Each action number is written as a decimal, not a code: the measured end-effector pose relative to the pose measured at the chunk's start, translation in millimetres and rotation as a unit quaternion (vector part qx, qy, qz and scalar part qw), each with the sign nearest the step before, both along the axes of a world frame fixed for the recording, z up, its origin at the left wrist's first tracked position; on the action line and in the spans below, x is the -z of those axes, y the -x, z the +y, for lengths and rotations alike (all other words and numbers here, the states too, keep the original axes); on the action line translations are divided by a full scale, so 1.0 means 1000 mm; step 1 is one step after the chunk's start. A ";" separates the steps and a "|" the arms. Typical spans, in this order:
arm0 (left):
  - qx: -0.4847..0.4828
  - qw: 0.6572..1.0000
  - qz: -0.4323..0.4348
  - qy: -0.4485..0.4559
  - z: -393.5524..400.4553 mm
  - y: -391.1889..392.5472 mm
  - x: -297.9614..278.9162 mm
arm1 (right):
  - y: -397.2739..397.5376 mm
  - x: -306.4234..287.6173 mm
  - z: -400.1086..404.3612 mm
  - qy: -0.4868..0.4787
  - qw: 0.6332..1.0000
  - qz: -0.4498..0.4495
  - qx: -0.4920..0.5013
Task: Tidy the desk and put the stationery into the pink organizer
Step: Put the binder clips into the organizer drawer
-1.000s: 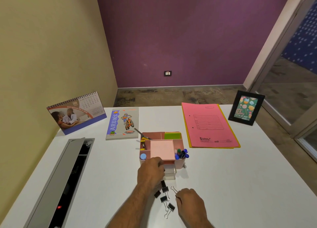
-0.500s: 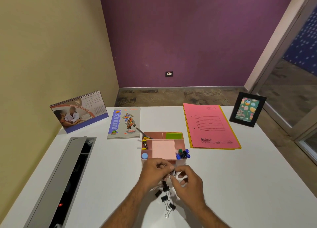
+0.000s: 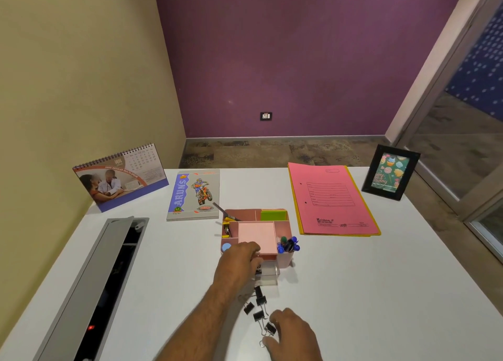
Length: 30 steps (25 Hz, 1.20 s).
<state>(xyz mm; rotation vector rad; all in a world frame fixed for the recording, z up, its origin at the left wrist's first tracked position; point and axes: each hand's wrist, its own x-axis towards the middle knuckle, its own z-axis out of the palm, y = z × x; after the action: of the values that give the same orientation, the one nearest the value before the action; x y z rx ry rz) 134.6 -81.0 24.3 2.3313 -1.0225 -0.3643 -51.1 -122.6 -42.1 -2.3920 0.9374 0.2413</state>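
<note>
The pink organizer [image 3: 283, 224] stands mid-desk with a pink note pad, green notes, blue pens [image 3: 288, 245] and yellow items in its compartments. Its clear drawer [image 3: 270, 273] is pulled out toward me. My left hand [image 3: 238, 264] grips the organizer's front edge just above the drawer. Several black binder clips [image 3: 258, 307] lie on the white desk in front of the drawer. My right hand [image 3: 292, 332] is at the nearest binder clip [image 3: 270, 329], with thumb and fingers curled round it.
A desk calendar [image 3: 119, 177] and a notebook [image 3: 194, 194] lie at the back left. A pink file folder [image 3: 330, 200] and a black photo frame [image 3: 390, 173] are at the back right. An open grey cable tray [image 3: 109, 279] runs along the left side.
My right hand has moved back from the drawer to the clips near the desk's front edge. My left hand has stayed at the organizer's front.
</note>
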 end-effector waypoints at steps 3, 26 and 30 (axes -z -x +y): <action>-0.017 0.999 0.021 0.022 -0.001 0.001 0.002 | -0.006 -0.004 0.001 -0.019 1.000 0.006 0.022; 0.114 0.970 0.206 0.063 0.018 0.005 -0.005 | -0.034 -0.048 -0.025 -0.484 0.709 -0.339 0.384; 0.078 0.993 0.081 0.041 0.013 -0.010 -0.003 | -0.031 -0.038 -0.021 -0.421 0.758 -0.310 0.391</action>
<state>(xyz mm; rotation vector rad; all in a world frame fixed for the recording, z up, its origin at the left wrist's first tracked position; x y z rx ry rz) 144.5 -67.6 27.7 2.1170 -1.1214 -0.5512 -19.8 -143.4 -3.8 -0.9912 1.0785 -0.3732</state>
